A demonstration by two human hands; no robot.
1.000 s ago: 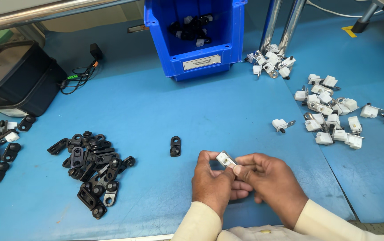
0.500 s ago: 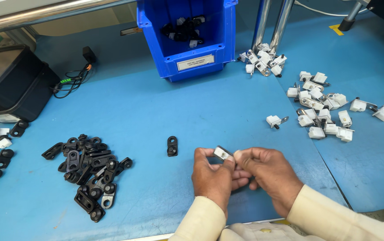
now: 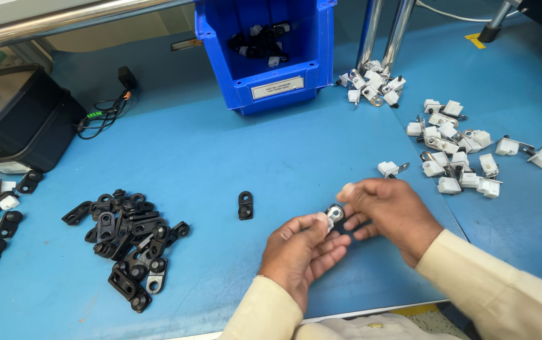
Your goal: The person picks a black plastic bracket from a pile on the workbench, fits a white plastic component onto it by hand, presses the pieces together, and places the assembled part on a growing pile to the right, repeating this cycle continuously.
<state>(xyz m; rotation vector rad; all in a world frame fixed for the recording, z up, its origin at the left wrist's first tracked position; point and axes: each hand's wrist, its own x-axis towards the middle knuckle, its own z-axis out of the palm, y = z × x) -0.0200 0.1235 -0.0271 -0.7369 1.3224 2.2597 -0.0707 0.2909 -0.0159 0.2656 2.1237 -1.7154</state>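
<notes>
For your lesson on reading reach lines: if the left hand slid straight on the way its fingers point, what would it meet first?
The left hand points up and to the right, at the small metal part pinched between both hands, with the right hand just behind it. Depth is unclear, but these already touch.

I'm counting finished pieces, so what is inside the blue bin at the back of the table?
The blue bin holds a small heap of black and white parts on its floor. Its front wall hides the nearest part of the floor, so anything there cannot be seen.
</notes>
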